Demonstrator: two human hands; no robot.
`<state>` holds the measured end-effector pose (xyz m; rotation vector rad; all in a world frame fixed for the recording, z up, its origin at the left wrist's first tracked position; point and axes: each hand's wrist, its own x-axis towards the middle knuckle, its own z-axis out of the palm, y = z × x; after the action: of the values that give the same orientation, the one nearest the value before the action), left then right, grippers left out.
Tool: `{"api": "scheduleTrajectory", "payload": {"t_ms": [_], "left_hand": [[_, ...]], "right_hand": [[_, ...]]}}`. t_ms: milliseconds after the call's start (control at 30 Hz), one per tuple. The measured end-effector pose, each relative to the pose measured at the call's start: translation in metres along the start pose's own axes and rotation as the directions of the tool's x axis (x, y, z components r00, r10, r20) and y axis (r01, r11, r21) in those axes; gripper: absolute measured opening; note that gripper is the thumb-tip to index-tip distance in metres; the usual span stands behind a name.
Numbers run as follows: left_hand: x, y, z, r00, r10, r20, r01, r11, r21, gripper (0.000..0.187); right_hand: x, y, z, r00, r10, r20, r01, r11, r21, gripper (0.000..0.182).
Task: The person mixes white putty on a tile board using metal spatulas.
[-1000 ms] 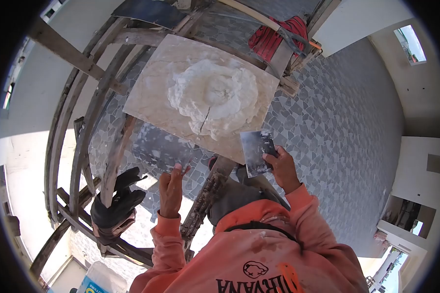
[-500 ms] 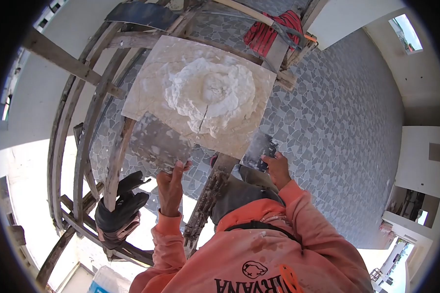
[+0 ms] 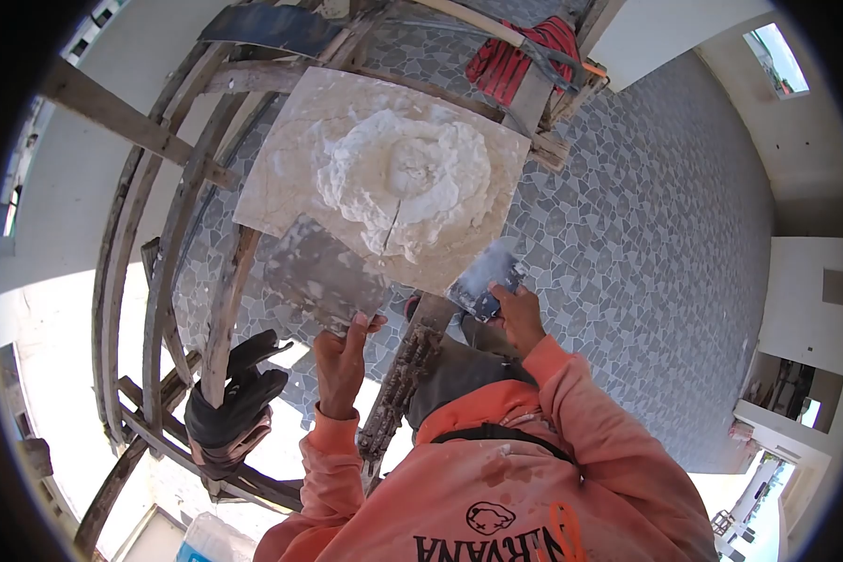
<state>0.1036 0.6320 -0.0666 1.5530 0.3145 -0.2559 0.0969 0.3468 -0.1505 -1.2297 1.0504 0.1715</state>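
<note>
My left hand (image 3: 343,361) is closed on the near edge of a broad grey plate (image 3: 318,272) spotted with white plaster, held flat beside the near left of the board. In my right hand (image 3: 520,318) is a smaller dark scraper (image 3: 487,278) with white smears, just off the board's near right corner. Between and beyond the hands lies the beige board (image 3: 276,178), a marbled square slab. On it sits a white plaster heap (image 3: 393,178) shaped as a ring, with a hollow in the middle and a dark crack on its near side.
Wooden scaffold poles (image 3: 173,225) stand on the left, with dark cloth (image 3: 229,403) hung over them. A red striped cloth (image 3: 506,70) and a wooden-handled tool (image 3: 473,21) lie at the far side. A rough timber beam (image 3: 398,384) runs by my legs. Stone-patterned floor (image 3: 637,272) lies right.
My left hand and its plate have moved slightly right. My right hand has drawn the scraper a little left. The plaster heap looks the same.
</note>
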Motion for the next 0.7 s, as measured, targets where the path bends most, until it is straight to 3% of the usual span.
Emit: {"api": "scheduleTrajectory", "payload": {"t_ms": [200,333,500,700], "left_hand": [[0.0,-0.002,-0.003,1.0,-0.009,-0.008,0.009,0.999,0.035,0.036],[0.0,-0.006,-0.005,0.999,-0.044,0.004,0.043,0.996,0.08,0.036],[0.001,-0.003,-0.003,1.0,-0.009,-0.006,0.009,0.999,0.047,0.038],[0.004,-0.005,-0.001,0.999,-0.036,0.034,0.034,0.996,0.078,0.037]], "right_hand": [[-0.019,-0.011,-0.012,0.988,-0.122,0.095,0.135,0.98,-0.145,0.026],[-0.011,0.0,-0.023,0.98,-0.194,0.041,0.197,0.931,-0.306,0.026],[0.006,0.019,-0.026,0.913,-0.409,0.007,0.344,0.758,-0.555,0.033],[-0.01,-0.008,0.002,0.939,-0.34,-0.053,0.242,0.762,-0.601,0.035]]}}
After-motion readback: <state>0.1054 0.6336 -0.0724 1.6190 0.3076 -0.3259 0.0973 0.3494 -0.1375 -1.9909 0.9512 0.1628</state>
